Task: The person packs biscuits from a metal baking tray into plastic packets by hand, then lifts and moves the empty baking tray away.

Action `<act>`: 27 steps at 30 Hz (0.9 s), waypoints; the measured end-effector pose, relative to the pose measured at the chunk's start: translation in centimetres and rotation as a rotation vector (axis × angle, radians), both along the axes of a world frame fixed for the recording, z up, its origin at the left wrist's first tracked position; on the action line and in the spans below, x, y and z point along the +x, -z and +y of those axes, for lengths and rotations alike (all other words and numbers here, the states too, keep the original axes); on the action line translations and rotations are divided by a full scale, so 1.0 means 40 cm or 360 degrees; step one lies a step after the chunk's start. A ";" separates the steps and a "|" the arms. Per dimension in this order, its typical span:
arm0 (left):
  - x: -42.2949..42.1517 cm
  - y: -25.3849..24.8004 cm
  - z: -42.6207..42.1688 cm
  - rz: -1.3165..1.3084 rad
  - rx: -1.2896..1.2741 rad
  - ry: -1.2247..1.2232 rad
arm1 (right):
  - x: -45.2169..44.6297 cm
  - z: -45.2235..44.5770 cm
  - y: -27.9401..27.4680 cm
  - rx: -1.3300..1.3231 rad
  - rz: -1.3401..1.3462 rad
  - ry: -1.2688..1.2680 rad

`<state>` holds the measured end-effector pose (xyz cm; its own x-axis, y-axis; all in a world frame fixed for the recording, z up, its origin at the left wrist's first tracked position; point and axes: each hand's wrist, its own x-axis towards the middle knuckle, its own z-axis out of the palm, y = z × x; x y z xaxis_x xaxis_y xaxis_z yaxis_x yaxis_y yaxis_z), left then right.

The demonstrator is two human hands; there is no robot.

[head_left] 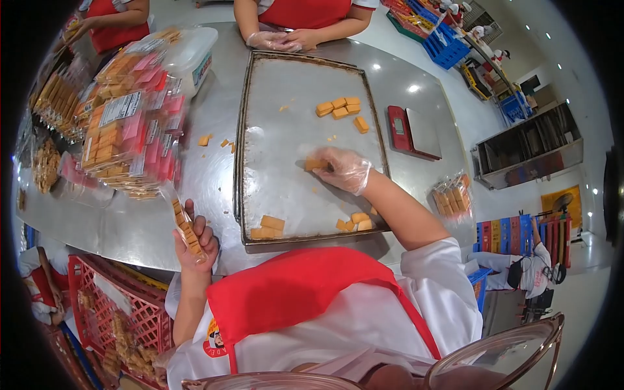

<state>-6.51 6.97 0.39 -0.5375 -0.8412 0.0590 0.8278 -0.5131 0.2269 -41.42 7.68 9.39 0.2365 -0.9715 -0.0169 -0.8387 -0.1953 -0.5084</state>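
Observation:
My left hand [197, 244] grips a narrow clear bag of biscuits [186, 226], its rectangular pieces stacked in a row. It is held at the table's near edge, left of the metal baking tray [242, 149]. Over the middle of the tray, my right hand [346, 170], in a clear plastic glove, is closed on a biscuit [316, 164]. More loose biscuits [340, 107] lie toward the tray's far right. Others, a small group of biscuits [270, 227] and some broken biscuits [357, 222], rest along its near edge.
Packed biscuit bags [123, 140] are piled at the left beside a plastic tub [193, 55]. A red scale [413, 132] and another biscuit pack [450, 196] are on the right. Across the table are a co-worker's gloved hands [283, 40]. A red crate [120, 305] stands lower left.

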 end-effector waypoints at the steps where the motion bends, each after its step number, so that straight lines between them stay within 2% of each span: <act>1: -0.002 -0.001 0.001 -0.0004 0.0003 -0.0008 | -0.012 -0.004 0.001 -0.0054 0.0072 0.0182; 3: -0.001 -0.005 0.002 -0.0020 0.0005 -0.0031 | -0.058 -0.023 0.011 -0.0167 0.0208 0.0540; 5: -0.003 -0.006 0.004 -0.0015 -0.0010 -0.0044 | -0.126 -0.058 0.007 -0.0546 0.0133 0.1007; 8: -0.009 -0.013 0.003 0.0029 -0.0034 -0.0014 | -0.219 -0.087 0.030 -0.0467 0.0235 0.1226; 15: -0.017 -0.027 0.012 -0.0166 0.0017 -0.0035 | -0.205 -0.062 0.027 -0.0294 0.0422 0.1101; 18: -0.034 -0.029 0.028 -0.0466 -0.0035 -0.0235 | -0.211 -0.067 0.034 -0.0342 0.0430 0.1107; 19: -0.044 -0.067 0.026 -0.0445 -0.0230 -0.0126 | -0.209 -0.069 0.033 -0.0334 0.0410 0.1147; 22: -0.067 -0.065 0.029 -0.0640 -0.0225 -0.0334 | -0.196 -0.082 0.021 -0.0265 0.0368 0.1242; 24: -0.071 -0.072 0.029 -0.0605 -0.0284 -0.0370 | -0.182 -0.070 0.006 -0.0264 0.0329 0.1221; 25: -0.076 -0.084 0.032 -0.0610 -0.0310 -0.0402 | -0.177 -0.062 0.010 -0.0348 0.0262 0.1153; 27: -0.079 -0.107 0.038 -0.0640 -0.0327 -0.0456 | -0.159 -0.054 0.023 -0.0690 -0.0172 0.0972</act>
